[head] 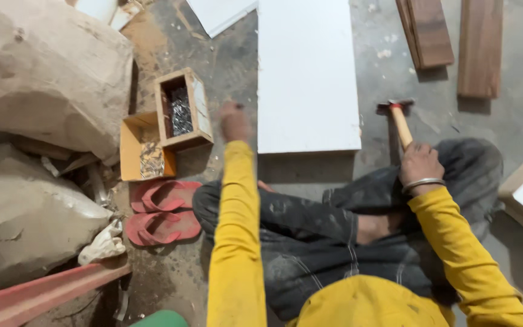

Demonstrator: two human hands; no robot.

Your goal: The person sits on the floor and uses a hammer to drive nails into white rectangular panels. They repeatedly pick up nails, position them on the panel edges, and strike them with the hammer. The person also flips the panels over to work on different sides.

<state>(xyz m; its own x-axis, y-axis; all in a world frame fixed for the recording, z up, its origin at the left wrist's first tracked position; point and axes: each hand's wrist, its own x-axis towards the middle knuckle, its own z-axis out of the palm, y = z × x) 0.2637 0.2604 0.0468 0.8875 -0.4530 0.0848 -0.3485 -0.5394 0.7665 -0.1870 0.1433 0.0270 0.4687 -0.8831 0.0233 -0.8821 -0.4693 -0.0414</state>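
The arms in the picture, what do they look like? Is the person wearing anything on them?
Both arms are covered by long yellow sleeves reaching the wrists. The hands are bare, with no gloves. The right hand has a thin silver-coloured metal bangle round its wrist. The left hand is blurred, and nothing shows on its wrist.

Sitting cross-legged on a dusty concrete floor, right hand (420,162) gripping a wooden-handled hammer (399,118) with its head up, just right of a white board (307,72). Left hand (235,121) is blurry, stretched out between that board's left edge and a small wooden box of nails (182,109); can't tell if it holds anything. Red flip-flops (163,212) lie by the left knee, big sacks (37,79) on the far left.
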